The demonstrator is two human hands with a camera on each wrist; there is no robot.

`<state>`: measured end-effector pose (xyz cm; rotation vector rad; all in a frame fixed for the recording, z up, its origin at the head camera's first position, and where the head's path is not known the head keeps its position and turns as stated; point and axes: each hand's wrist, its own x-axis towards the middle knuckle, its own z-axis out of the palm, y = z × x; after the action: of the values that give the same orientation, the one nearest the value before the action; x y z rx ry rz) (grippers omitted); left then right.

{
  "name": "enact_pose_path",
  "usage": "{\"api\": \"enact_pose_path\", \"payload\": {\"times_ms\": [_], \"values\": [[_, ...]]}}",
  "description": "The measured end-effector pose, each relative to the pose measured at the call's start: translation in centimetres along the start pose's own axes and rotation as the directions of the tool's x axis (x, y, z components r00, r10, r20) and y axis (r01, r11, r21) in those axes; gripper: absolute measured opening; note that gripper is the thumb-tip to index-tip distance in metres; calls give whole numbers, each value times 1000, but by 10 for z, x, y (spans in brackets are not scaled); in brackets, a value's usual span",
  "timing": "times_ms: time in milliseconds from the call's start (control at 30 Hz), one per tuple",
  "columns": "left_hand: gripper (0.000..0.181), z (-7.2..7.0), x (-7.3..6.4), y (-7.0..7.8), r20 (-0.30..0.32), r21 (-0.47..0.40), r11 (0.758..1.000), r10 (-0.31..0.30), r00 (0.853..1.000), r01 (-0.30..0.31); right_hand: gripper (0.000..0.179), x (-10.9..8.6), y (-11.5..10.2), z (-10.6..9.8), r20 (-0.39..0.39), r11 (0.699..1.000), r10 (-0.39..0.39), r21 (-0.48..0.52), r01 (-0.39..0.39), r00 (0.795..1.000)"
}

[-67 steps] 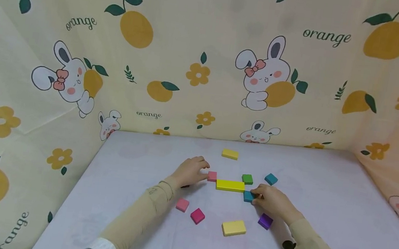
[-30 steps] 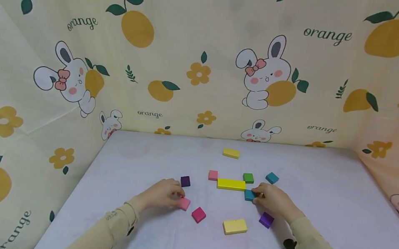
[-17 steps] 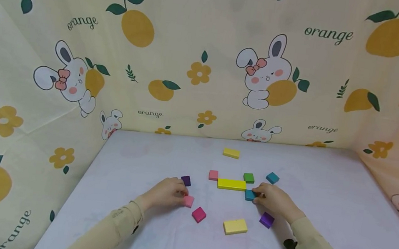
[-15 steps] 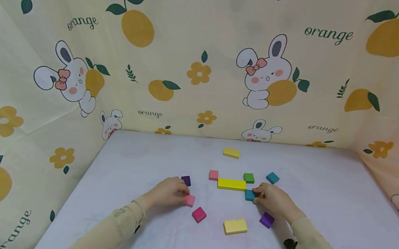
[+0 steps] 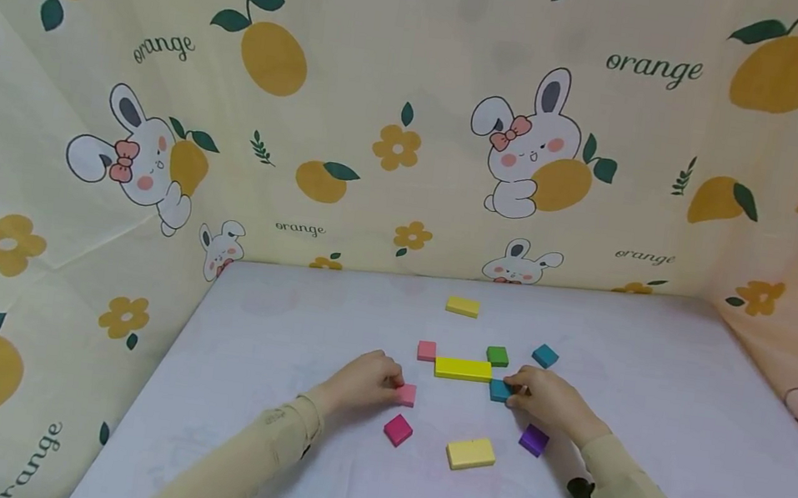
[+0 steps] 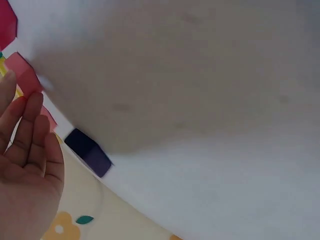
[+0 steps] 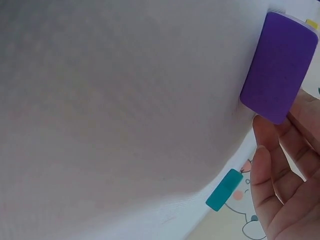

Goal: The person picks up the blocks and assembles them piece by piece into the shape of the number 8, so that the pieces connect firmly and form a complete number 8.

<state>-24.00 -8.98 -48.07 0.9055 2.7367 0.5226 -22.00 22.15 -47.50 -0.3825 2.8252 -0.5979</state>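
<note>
In the head view my left hand (image 5: 362, 383) holds a pink block (image 5: 407, 395) by its left side, resting on the white table. The left wrist view shows this pink block (image 6: 24, 75) at the fingertips. My right hand (image 5: 551, 399) pinches a blue block (image 5: 499, 391), which sits at the near right corner of a long yellow block (image 5: 463, 369). A second pink block (image 5: 427, 351) adjoins the yellow block's far left corner. Beyond its right end lies a green block (image 5: 498, 355). A dark purple block (image 6: 89, 152) is hidden behind the left hand in the head view.
Loose on the table lie a magenta block (image 5: 398, 430), a pale yellow block (image 5: 470, 454), a purple block (image 5: 534, 440), another blue block (image 5: 545, 356) and a yellow block (image 5: 463, 306) at the back. A printed cloth (image 5: 394, 55) hangs behind and at both sides.
My left hand came back from the far pink block, took the nearer one and slid it right and away, toward the yellow block. The right hand has kept its place on the blue block.
</note>
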Motion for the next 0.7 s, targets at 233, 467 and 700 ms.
{"api": "enact_pose_path", "payload": {"times_ms": [233,467,700], "values": [[15,5,14,17,-13,1,1000,1,1000,-1,37,-1,-1,-1,6,1000,4,3,-4,1000],[13,8,21,26,-14,-20,999,-29,999,29,37,-2,-2,-1,10,1000,-1,1,1,1000],[11,9,21,30,-18,-67,995,-76,997,75,37,-2,-3,0,6,1000,18,-7,-18,1000]]}}
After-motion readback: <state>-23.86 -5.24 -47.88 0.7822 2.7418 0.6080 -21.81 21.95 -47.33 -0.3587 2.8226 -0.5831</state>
